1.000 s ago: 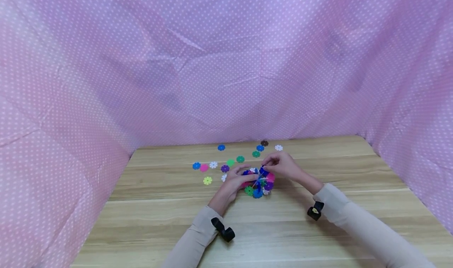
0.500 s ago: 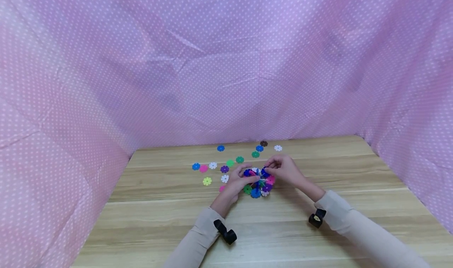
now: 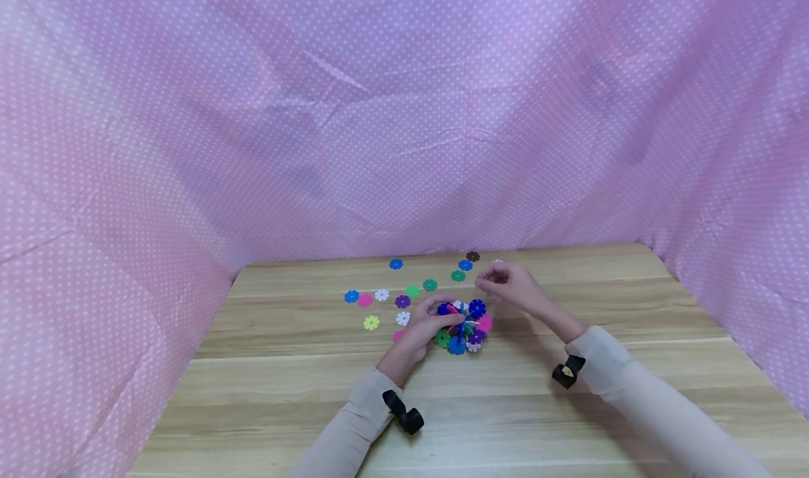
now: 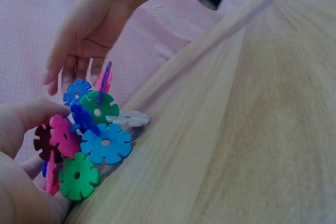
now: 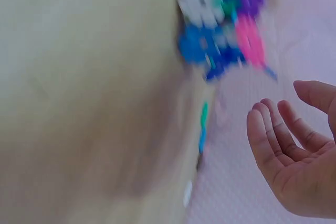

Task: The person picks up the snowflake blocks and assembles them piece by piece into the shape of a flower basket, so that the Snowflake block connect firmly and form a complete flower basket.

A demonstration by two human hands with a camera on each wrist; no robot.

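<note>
Several notched, flower-shaped plastic discs are slotted into one colourful cluster [image 3: 456, 347], which rests on the wooden table. My left hand [image 3: 420, 329] grips its left side, thumb over the top. In the left wrist view, that thumb presses by a dark blue disc [image 4: 83, 118], among pink, green and light blue ones. My right hand [image 3: 513, 288] hovers above and right of the cluster, fingers loosely bent and holding nothing. A dark blue disc [image 3: 477, 308] stands at the cluster's upper right, apart from those fingers. Motion blurs the cluster in the right wrist view.
Loose discs lie behind and left of the cluster, among them a yellow disc [image 3: 371, 322], a purple disc [image 3: 402, 301] and a brown disc [image 3: 472, 256]. My right hand partly covers a white disc. Pink dotted cloth [image 3: 404, 148] hangs around the table [image 3: 284, 366].
My right hand has let go of the dark blue disc on the cluster and moved up and away. The left hand keeps its grip, after the cluster turned slightly.
</note>
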